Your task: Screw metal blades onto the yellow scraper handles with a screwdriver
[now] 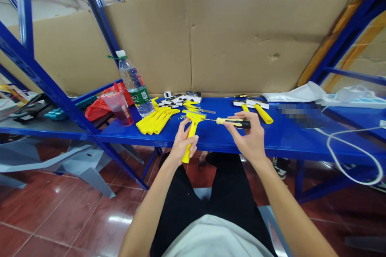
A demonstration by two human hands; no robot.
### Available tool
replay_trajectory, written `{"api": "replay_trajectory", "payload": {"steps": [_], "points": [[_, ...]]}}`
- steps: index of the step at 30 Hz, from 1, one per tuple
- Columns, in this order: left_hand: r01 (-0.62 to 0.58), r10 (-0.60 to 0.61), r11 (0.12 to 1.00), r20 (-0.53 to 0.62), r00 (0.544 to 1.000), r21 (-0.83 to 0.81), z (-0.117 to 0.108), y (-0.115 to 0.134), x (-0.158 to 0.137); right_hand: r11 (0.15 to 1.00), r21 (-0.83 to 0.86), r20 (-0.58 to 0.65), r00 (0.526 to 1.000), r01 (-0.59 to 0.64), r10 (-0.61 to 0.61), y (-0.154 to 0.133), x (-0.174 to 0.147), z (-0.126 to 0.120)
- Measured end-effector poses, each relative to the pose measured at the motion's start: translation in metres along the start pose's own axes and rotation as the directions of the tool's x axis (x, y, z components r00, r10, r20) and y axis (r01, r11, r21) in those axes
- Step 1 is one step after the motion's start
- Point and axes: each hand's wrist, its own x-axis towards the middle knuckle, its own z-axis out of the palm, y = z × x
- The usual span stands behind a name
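Yellow plastic scraper (195, 118), head view, at clock centre, held by the blue bench (214, 140). Left hand (183, 144) wraps its handle; right hand (251, 136) grasps a screwdriver (230, 122) at three o'clock, shaft toward the scraper's head, tip contact unclear. Screw-driving appears to be the step; the next move calls for aligned, steady turning. Yellow handles (158, 121) lie at nine o'clock.

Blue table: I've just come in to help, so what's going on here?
At the blue table, a person's left hand holds a yellow T-shaped tool and the right hand holds a screwdriver. It points toward the tool's head; whether its tip touches is too small to tell. Yellow handles lie together on the left, and two yellow-handled pieces lie on the right.
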Motion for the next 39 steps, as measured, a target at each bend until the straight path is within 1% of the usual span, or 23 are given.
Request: {"api": "replay_trajectory", "payload": {"steps": [3,4,6,8,9,11,13,14,15,18,19,23,24,26,28,29,31,33,35,39], "points": [[-0.007,0.007,1.000,-0.009,1.000,-0.006,-0.0004,-0.0008,0.0004,0.996,0.089,0.080,0.997,-0.013,0.006,-0.0024,-0.0001,0.0003],[-0.008,0.008,1.000,-0.011,1.000,-0.009,-0.0007,-0.0010,0.0005,0.995,0.097,0.087,0.996,-0.012,0.003,-0.0030,-0.0004,0.0002],[-0.005,0.005,1.000,-0.007,1.000,-0.006,-0.0008,-0.0012,0.0008,0.999,0.053,0.044,0.999,-0.007,0.005,-0.0031,-0.0008,-0.0001],[-0.004,0.004,1.000,-0.002,1.000,-0.001,-0.0005,-0.0010,0.0009,0.999,-0.029,-0.008,1.000,-0.018,0.018,-0.0022,-0.0003,-0.0009],[-0.004,0.004,1.000,-0.003,1.000,-0.002,-0.0002,-0.0008,0.0009,0.998,-0.053,-0.009,1.000,-0.027,0.027,-0.0016,0.0004,-0.0016],[-0.008,0.008,1.000,-0.016,1.000,-0.010,0.0004,-0.0002,0.0008,0.999,-0.034,0.047,0.998,-0.042,0.043,-0.0008,0.0022,-0.0034],[-0.011,0.010,1.000,-0.024,1.000,-0.019,0.0008,0.0002,0.0007,0.998,0.035,0.114,0.993,-0.046,0.042,-0.0006,0.0037,-0.0053],[-0.011,0.010,1.000,-0.023,1.000,-0.019,0.0009,0.0003,0.0007,0.997,0.053,0.126,0.991,-0.047,0.040,-0.0006,0.0042,-0.0061],[-0.010,0.010,1.000,-0.018,1.000,-0.017,0.0009,0.0003,0.0007,0.998,0.046,0.119,0.992,-0.048,0.042,-0.0007,0.0044,-0.0066],[-0.008,0.008,1.000,-0.007,1.000,-0.007,0.0008,0.0001,0.0009,0.997,-0.029,0.035,0.997,-0.066,0.067,-0.0003,0.0041,-0.0064],[-0.009,0.009,1.000,-0.012,1.000,-0.009,0.0007,0.0001,0.0010,0.997,-0.025,0.029,0.997,-0.069,0.070,0.0000,0.0039,-0.0060],[-0.010,0.009,1.000,-0.032,0.999,-0.028,0.0005,0.0008,0.0013,0.995,0.080,0.125,0.991,-0.056,0.045,0.0009,0.0029,-0.0049],[-0.009,0.008,1.000,-0.030,1.000,-0.028,0.0006,0.0010,0.0013,0.996,0.074,0.120,0.992,-0.044,0.035,0.0009,0.0025,-0.0047],[-0.006,0.005,1.000,-0.023,1.000,-0.019,0.0010,0.0013,0.0013,0.999,0.013,0.064,0.997,-0.034,0.033,0.0007,0.0017,-0.0041],[-0.005,0.005,1.000,-0.020,1.000,-0.013,0.0015,0.0014,0.0011,0.998,-0.050,0.022,0.998,-0.049,0.050,0.0006,0.0017,-0.0032],[-0.005,0.004,1.000,-0.021,1.000,-0.012,0.0016,0.0014,0.0009,0.996,-0.057,0.022,0.998,-0.064,0.065,0.0004,0.0020,-0.0028],[-0.010,0.009,1.000,-0.030,1.000,-0.016,0.0018,0.0013,0.0005,0.997,-0.021,0.063,0.995,-0.070,0.071,-0.0002,0.0031,-0.0027],[-0.014,0.013,1.000,-0.039,0.999,-0.022,0.0017,0.0011,0.0003,0.999,0.028,0.114,0.993,-0.047,0.043,-0.0016,0.0038,-0.0034],[-0.015,0.014,1.000,-0.036,0.999,-0.025,0.0015,0.0008,0.0002,0.999,0.021,0.134,0.991,-0.025,0.022,-0.0037,0.0037,-0.0041],[-0.012,0.011,1.000,-0.020,1.000,-0.020,0.0010,0.0008,0.0002,0.999,-0.048,0.064,0.998,-0.025,0.028,-0.0068,0.0026,-0.0041]]}}
